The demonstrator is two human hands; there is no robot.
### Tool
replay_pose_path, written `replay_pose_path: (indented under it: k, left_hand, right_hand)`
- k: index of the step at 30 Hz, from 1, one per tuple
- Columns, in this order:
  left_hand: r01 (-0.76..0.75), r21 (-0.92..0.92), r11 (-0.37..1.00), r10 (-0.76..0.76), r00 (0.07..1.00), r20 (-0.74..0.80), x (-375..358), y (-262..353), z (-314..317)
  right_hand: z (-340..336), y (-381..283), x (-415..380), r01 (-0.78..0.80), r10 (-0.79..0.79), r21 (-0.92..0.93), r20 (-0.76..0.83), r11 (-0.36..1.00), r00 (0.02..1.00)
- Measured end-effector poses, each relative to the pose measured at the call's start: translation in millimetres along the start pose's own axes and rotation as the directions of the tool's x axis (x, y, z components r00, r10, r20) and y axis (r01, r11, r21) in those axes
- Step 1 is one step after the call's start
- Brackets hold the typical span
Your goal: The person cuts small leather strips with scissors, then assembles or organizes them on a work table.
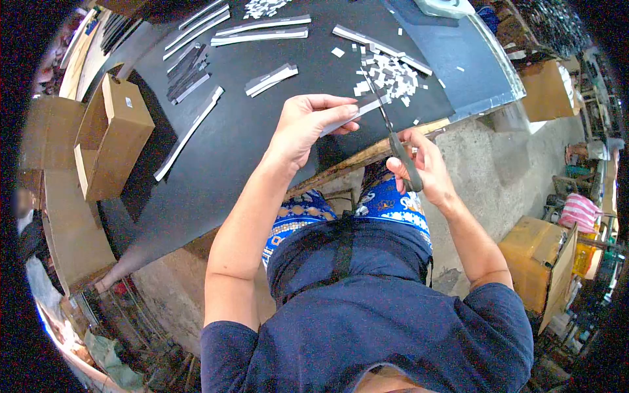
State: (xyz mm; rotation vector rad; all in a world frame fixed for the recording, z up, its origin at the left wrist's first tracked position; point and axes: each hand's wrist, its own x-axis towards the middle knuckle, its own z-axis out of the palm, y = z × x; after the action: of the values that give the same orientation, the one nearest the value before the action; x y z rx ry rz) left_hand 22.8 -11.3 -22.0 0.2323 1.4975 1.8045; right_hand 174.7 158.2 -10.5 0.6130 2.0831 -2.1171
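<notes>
My left hand (319, 122) pinches a narrow white-and-grey strip (372, 106) between thumb and fingers, its free end pointing right. My right hand (422, 164) grips dark-handled scissors (392, 128), whose blades reach up and left to the strip near its free end. Just beyond the blades lies a pile of small cut white pieces (393, 75) on the dark tabletop (242, 144). A long strip (409, 60) lies along the pile's far side.
More strips (262, 31) lie in bundles on the table, with dark strips (188, 73) at left and another heap of pieces (265, 6) at the far edge. An open cardboard box (124, 131) stands on the left; another carton (534, 255) sits on the floor at right.
</notes>
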Motion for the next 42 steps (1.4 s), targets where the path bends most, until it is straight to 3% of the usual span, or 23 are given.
replay_pose_path:
  k: [26, 34, 40, 42]
  left_hand:
    - [0.149, -0.041, 0.988, -0.147, 0.987, 0.06, 20, -1, -10]
    - [0.266, -0.07, 0.961, -0.263, 0.964, 0.051, 23, -4, -14]
    - [0.261, -0.02, 0.965, -0.26, 0.964, 0.046, 12, 4, -13]
    - [0.206, 0.086, 0.975, -0.212, 0.975, 0.073, 9, 5, -12]
  right_hand:
    - [-5, 2, 5, -0.116, 0.113, 0.079, 0.047, 0.99, 0.993]
    - [-3, 11, 4, -0.134, 0.125, 0.148, 0.073, 0.98, 0.99]
    - [0, 6, 3, -0.177, 0.159, 0.169, 0.112, 0.97, 0.981]
    - [-3, 1, 11, -0.077, 0.07, 0.128, 0.059, 0.989, 0.996]
